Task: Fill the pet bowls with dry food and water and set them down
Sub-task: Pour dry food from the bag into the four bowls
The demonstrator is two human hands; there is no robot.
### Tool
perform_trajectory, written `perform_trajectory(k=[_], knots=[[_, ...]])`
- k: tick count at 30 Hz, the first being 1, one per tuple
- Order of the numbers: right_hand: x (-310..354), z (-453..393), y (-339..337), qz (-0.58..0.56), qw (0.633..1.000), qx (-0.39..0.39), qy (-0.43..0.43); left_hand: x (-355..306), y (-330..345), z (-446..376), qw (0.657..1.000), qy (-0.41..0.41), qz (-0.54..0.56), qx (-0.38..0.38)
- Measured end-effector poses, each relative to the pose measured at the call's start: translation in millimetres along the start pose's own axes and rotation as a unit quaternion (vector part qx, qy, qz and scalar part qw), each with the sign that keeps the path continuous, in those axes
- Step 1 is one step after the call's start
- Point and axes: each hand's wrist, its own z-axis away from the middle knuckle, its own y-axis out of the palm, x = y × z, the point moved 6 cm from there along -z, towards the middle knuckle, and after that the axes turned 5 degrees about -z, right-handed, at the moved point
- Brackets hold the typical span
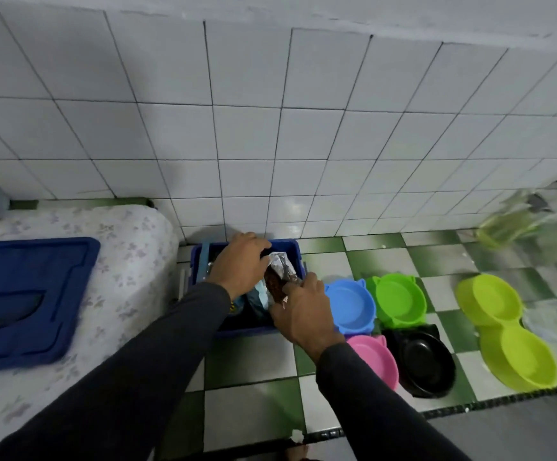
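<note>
A blue bin (287,252) stands on the tiled floor against the wall. Both hands reach into it. My right hand (302,311) grips a clear bag of brown dry food (276,277) at its lower part. My left hand (239,264) holds the bag's crinkled top. Right of the bin lie empty bowls: a blue one (350,306), a green one (400,301), a pink one (375,359), a black one (420,364), and a lime double bowl (503,327).
The bin's blue lid (27,294) lies on a flowered cover (130,247) at the left. Other packets (257,299) sit inside the bin. A blurred clear bottle (556,316) lies at the far right, with another blurred green item (506,227) behind. White wall tiles rise behind.
</note>
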Motion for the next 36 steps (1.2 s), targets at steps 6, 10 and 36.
perform_trajectory(k=[6,10,36], knots=[[-3,7,16,-0.001,1.0,0.022,-0.009,-9,23,-29,0.998,-0.008,-0.019,0.067],[-3,7,19,-0.036,0.999,-0.014,-0.005,-8,29,-35,0.997,-0.032,-0.015,0.071],[8,-11,20,-0.167,0.983,-0.036,0.074,6,23,-49,0.999,-0.039,0.002,0.023]])
